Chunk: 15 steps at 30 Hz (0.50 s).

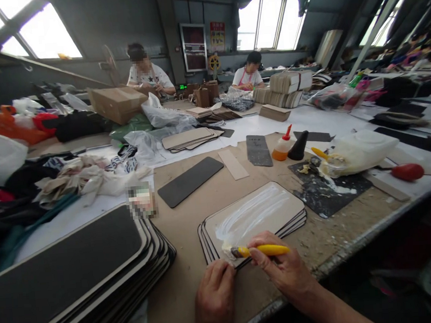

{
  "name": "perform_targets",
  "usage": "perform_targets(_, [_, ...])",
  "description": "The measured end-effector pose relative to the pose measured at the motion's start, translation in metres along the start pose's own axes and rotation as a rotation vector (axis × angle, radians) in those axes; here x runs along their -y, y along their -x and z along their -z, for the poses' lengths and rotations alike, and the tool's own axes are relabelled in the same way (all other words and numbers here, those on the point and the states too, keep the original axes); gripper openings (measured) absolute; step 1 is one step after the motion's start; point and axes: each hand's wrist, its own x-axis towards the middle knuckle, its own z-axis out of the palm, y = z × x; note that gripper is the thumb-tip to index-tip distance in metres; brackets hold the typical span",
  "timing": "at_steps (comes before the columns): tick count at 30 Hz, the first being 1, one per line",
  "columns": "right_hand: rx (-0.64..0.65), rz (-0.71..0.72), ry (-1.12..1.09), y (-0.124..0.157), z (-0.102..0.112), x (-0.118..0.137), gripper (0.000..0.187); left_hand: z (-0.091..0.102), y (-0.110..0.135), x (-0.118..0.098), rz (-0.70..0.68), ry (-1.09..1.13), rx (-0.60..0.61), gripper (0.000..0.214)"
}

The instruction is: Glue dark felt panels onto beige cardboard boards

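Note:
My right hand [279, 261] is closed round the yellow handle of a paintbrush [270, 249]. Its bristles, loaded with creamy white glue, press on the near left corner of a beige board [257, 218]. White glue streaks run lengthwise across that board, which tops a small fanned stack of dark-edged boards. At the stack's near edge, my left hand [216, 291] has its fingers curled together against the board's corner; the fingertips are partly hidden. To the right, a cut-open translucent jug [367, 149] lies on its side with glue and a second yellow-handled brush [319, 152] at its mouth.
A large stack of dark panels [67, 263] fills the left front. Behind the boards lie a dark panel [191, 182], a grey template [259, 150], an orange-liquid bottle [282, 146] and a black cone [298, 146]. A glue-smeared black sheet [325, 197] lies right. Two people work across the table.

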Motion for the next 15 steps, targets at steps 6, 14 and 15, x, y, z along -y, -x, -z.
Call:
perform_targets(6, [-0.214,-0.178,0.146,0.005,0.055,-0.038,0.022,-0.001,-0.001,-0.002,0.004,0.02,-0.035,0.018])
perform_targets(14, [-0.39,-0.064,0.626,-0.013,0.132,-0.075,0.026,-0.004,0.003,0.006,-0.088,0.005,-0.038,0.023])
perform_targets(15, [-0.385,-0.026,0.653,-0.016,0.131,-0.074,0.026,-0.003,0.005,0.008,-0.096,0.007,-0.026,0.022])
